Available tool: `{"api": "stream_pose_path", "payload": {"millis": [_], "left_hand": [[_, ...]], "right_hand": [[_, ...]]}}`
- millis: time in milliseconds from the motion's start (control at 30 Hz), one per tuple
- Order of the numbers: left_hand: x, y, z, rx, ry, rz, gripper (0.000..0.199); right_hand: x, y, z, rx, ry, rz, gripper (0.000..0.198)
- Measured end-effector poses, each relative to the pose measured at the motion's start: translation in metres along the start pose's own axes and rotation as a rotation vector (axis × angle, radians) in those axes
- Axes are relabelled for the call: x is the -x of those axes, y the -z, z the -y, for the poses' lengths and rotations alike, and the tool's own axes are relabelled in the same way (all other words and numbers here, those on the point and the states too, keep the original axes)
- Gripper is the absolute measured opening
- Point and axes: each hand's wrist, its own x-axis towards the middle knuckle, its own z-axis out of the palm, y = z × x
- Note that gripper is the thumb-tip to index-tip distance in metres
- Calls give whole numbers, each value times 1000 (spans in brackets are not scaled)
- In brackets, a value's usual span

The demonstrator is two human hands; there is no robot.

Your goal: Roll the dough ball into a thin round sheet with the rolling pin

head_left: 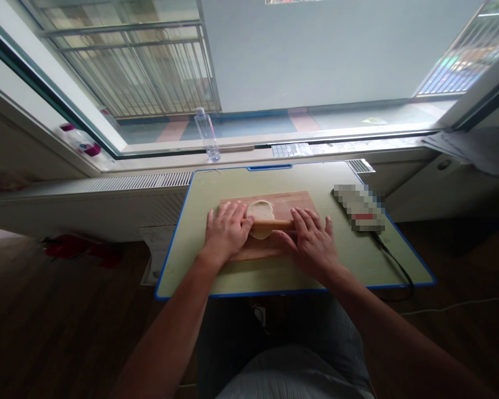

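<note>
A small wooden rolling pin (270, 224) lies crosswise over a flat, pale piece of dough (260, 210). The dough shows both beyond the pin and a little on the near side. My left hand (228, 230) covers the pin's left end, thumb along it and fingers stretched forward over the board. At the other end, my right hand (311, 238) holds the pin under its fingers, with the thumb reaching inward on the near side. Beneath all this is a wooden cutting board (270, 252); both pin ends are hidden by my hands.
The board rests on a light green table (203, 221) with a blue edge. To the right lies a blurred-out device (357, 208) with a black cable (393, 257). A clear plastic bottle (208, 136) stands on the windowsill, and a purple-capped bottle (81, 139) is farther left.
</note>
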Motion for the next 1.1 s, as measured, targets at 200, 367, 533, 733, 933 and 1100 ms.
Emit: {"api": "stream_pose_path", "payload": {"millis": [200,367,533,733,933,1100], "left_hand": [[-20,-1,3,-12,-7,36,55],[-35,1,3,-33,1,91,58],[-48,1,2,-40,8,121,60],[-59,3,1,-52,-5,145,63],[-74,3,2,-45,-2,179,63],[-89,2,3,-23,4,224,65]], "right_hand": [[-14,-2,-1,7,-15,9,73],[-23,-3,-3,-17,-13,-7,73],[-30,-4,-5,-20,-1,-26,72],[-40,1,-5,-5,-10,27,69],[-53,3,-8,42,-11,73,67],[-61,2,-11,61,-19,91,71]]}}
